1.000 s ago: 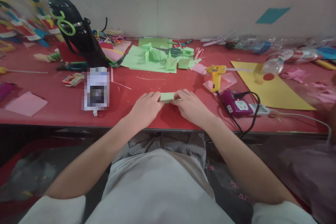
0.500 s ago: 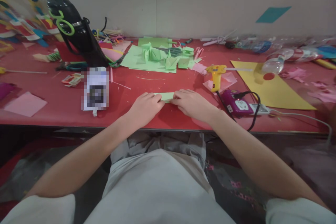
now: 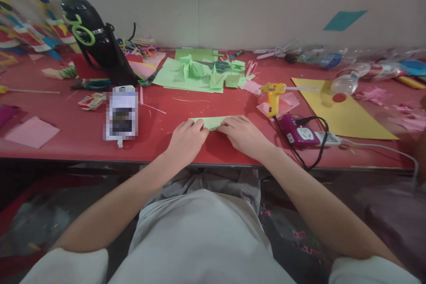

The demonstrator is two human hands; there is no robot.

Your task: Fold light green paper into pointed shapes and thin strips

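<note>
A narrow strip of pale green paper point(image 3: 213, 123) lies across the red table in front of me, its ends partly covered by my hands. My left hand point(image 3: 189, 139) is closed on its left part, with the fingers curled and the thumb at the near edge. On the right part, my right hand point(image 3: 242, 135) pinches the strip with bent fingers. Beyond the hands, several folded green paper pieces point(image 3: 217, 80) stand on light green sheets point(image 3: 169, 75), with dark-handled scissors point(image 3: 220, 65) among them.
To the right are a yellow glue gun point(image 3: 273, 97), a purple power socket point(image 3: 297, 131) with cables, yellow paper point(image 3: 362, 120) and plastic bottles point(image 3: 348, 80). On the left stand a phone point(image 3: 121, 113), a black bottle-shaped case point(image 3: 100, 44) and a pink sheet point(image 3: 33, 132).
My left hand's fingers have shifted and curled more, and its wrist is turned more upright. More of the green strip shows above the fingers. The right hand has moved only slightly.
</note>
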